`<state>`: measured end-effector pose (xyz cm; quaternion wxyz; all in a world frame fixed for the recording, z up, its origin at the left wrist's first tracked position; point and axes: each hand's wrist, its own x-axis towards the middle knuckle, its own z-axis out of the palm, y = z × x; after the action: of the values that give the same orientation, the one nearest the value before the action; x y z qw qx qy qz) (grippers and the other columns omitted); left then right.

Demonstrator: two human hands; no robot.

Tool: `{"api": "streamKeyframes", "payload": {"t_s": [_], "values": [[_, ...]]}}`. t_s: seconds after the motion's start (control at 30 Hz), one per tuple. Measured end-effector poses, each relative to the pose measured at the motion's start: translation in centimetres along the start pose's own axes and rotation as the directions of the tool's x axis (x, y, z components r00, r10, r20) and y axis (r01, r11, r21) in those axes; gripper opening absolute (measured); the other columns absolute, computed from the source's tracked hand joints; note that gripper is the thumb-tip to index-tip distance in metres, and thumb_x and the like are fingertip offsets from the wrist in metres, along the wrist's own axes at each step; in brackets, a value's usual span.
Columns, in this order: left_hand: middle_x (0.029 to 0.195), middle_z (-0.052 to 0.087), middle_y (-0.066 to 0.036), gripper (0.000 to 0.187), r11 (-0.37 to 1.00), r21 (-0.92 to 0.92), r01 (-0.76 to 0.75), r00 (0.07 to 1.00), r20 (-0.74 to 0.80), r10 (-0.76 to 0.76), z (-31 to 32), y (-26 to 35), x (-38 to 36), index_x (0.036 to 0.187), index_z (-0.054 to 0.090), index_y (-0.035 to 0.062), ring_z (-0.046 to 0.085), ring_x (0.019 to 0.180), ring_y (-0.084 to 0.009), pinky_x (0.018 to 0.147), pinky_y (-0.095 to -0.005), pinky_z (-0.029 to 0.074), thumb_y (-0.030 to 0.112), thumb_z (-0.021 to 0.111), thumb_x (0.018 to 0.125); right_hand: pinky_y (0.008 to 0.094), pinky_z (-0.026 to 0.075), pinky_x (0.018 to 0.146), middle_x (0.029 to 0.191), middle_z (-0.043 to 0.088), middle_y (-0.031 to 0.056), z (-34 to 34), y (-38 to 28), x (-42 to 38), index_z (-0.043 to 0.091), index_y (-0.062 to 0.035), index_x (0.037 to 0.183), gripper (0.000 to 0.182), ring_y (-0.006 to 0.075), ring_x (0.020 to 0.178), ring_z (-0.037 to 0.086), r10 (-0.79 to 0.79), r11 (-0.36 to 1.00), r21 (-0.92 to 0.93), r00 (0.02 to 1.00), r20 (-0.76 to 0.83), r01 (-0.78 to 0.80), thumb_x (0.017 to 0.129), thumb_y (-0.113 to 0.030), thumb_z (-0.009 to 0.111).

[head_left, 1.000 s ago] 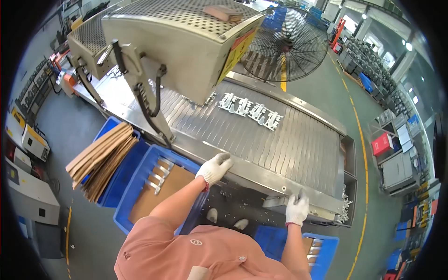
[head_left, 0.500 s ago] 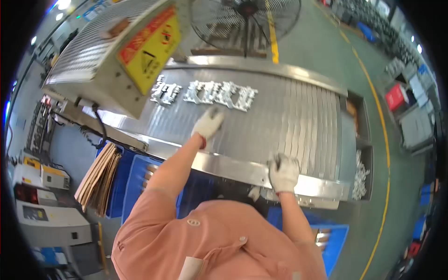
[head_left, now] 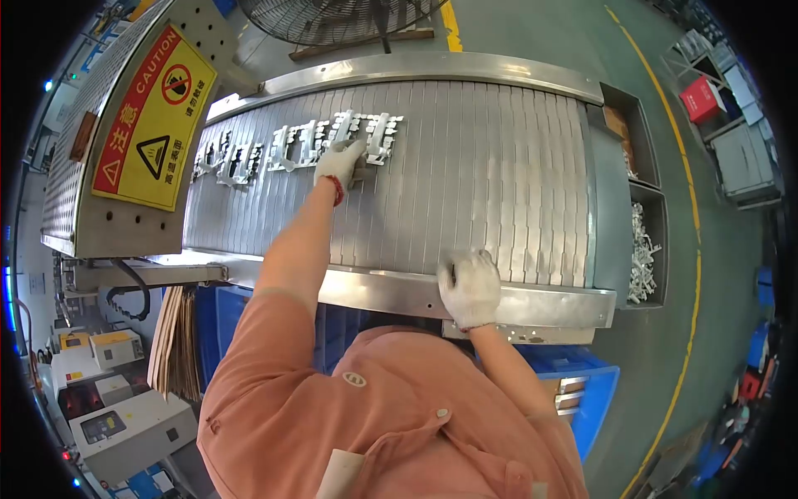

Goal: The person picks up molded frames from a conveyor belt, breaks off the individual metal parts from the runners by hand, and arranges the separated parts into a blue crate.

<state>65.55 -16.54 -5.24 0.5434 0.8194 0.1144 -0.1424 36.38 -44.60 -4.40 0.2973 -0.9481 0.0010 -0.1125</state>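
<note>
My left hand (head_left: 339, 160), in a white glove, reaches over the conveyor belt (head_left: 465, 166). Its fingers close on the near edge of a silvery metal casting (head_left: 382, 137), an open frame lying flat on the slats; the fingertips are partly hidden. Directly left of it lies a similar casting (head_left: 291, 148). Farther left, another casting (head_left: 241, 164) is near the machine hood. My right hand (head_left: 470, 289), also gloved, rests on the belt's near metal rail (head_left: 382, 287) with curled fingers. A dark spot shows in its grip, too small to identify.
A hood with a caution sign (head_left: 154, 121) stands over the belt's left end. Grey bins (head_left: 665, 249) with metal pieces sit beyond the right end. Blue crates (head_left: 594, 407) and cardboard sheets (head_left: 173, 341) stand below the near rail. A large fan (head_left: 341, 21) is behind.
My left hand has moved forward from the bare slats to the rightmost casting. My right hand stays at the near rail. The whole view has shifted and turned.
</note>
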Motion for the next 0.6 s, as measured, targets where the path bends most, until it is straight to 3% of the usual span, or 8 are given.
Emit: {"api": "streamKeyframes", "payload": {"t_s": [0.03,0.1,0.17,0.27,0.37,0.47,0.5,0.6], "values": [[0.105,0.083,-0.01,0.066,0.996,-0.055,0.07,0.997,0.039,-0.068,-0.2,1.7,-1.8,0.145,0.073,0.0001,0.078,0.084,-0.0186,0.071,-0.0374,0.061,0.045,0.076,0.096,0.054,0.054,0.112,0.107,0.079,0.0177,0.3,0.1,0.3,0.081,-0.008,0.114,0.029,0.0405,0.104,0.074,0.025,1.0,-0.003,0.999,0.042,-0.025,0.098,-0.031,0.073],[0.108,0.084,-0.012,0.065,0.997,0.076,-0.027,1.0,0.007,0.026,-0.2,1.6,-2.7,0.142,0.075,0.0009,0.079,0.085,-0.0191,0.075,-0.0378,0.061,0.047,0.075,0.097,0.0547,0.055,0.112,0.107,0.079,0.0189,0.3,0.1,1.4,0.081,-0.0076,0.117,0.033,0.0417,0.106,0.074,0.099,0.995,0.006,0.992,0.082,-0.1,0.1,-0.034,0.071],[0.137,0.08,-0.022,0.072,0.897,0.416,-0.148,0.986,-0.003,0.164,0.3,1.0,-3.8,0.136,0.078,-0.0008,0.074,0.128,-0.037,0.109,-0.0445,0.054,0.06,0.068,0.099,0.0537,0.058,0.107,0.111,0.081,0.0197,-0.1,0.0,2.1,0.082,-0.0074,0.121,0.037,0.0427,0.106,0.075,0.211,0.976,0.028,0.973,0.099,-0.215,0.101,-0.036,0.07],[0.13,0.081,-0.022,0.07,0.955,0.273,-0.116,0.993,0.046,0.107,1.9,4.1,-11.0,0.136,0.079,-0.0001,0.078,0.117,-0.0323,0.103,-0.0422,0.057,0.059,0.07,0.1,0.0491,0.063,0.097,0.116,0.082,0.0194,1.3,1.9,4.1,0.082,-0.0077,0.129,0.044,0.0382,0.104,0.079,0.374,0.898,0.25,0.927,0.0,-0.362,0.103,-0.041,0.069],[0.113,0.083,-0.014,0.063,0.998,0.062,0.023,0.989,0.144,-0.032,2.9,3.4,-15.0,0.138,0.077,-0.0005,0.077,0.094,-0.0197,0.088,-0.0362,0.06,0.051,0.076,0.1,0.0398,0.063,0.08,0.108,0.08,0.0165,2.1,4.1,7.9,0.074,-0.0002,0.134,0.05,0.0252,0.088,0.079,0.533,0.574,0.574,0.799,0.279,-0.584,0.11,-0.043,0.065],[0.106,0.084,-0.011,0.061,0.999,-0.015,0.028,0.978,0.206,-0.025,4.0,3.1,-18.2,0.137,0.077,-0.0014,0.075,0.084,-0.015,0.084,-0.0341,0.059,0.048,0.076,0.101,0.0427,0.063,0.084,0.103,0.08,0.0254,3.4,3.8,11.0,0.077,0.0086,0.13,0.067,0.0301,0.093,0.08,0.602,0.237,0.647,0.632,0.488,-0.725,0.106,-0.053,0.064],[0.106,0.084,-0.011,0.06,1.0,0.017,-0.008,0.976,0.22,0.004,4.3,3.6,-19.3,0.136,0.077,-0.0012,0.075,0.083,-0.0142,0.083,-0.034,0.06,0.048,0.076,0.101,0.0454,0.062,0.087,0.1,0.078,0.0286,1.5,1.2,11.5,0.076,0.015,0.126,0.081,0.033,0.096,0.08,0.525,0.265,0.615,0.646,0.554,-0.743,0.106,-0.061,0.059],[0.104,0.085,-0.012,0.055,0.991,0.116,-0.072,0.959,0.281,0.037,5.0,5.1,-21.4,0.135,0.078,0.0036,0.08,0.082,-0.0149,0.083,-0.0339,0.062,0.048,0.073,0.103,0.0497,0.06,0.092,0.099,0.079,0.0285,0.2,-1.1,13.0,0.078,0.0139,0.118,0.084,0.0368,0.099,0.08,0.498,0.65,0.293,0.684,0.533,-0.701,0.105,-0.066,0.055]]}}
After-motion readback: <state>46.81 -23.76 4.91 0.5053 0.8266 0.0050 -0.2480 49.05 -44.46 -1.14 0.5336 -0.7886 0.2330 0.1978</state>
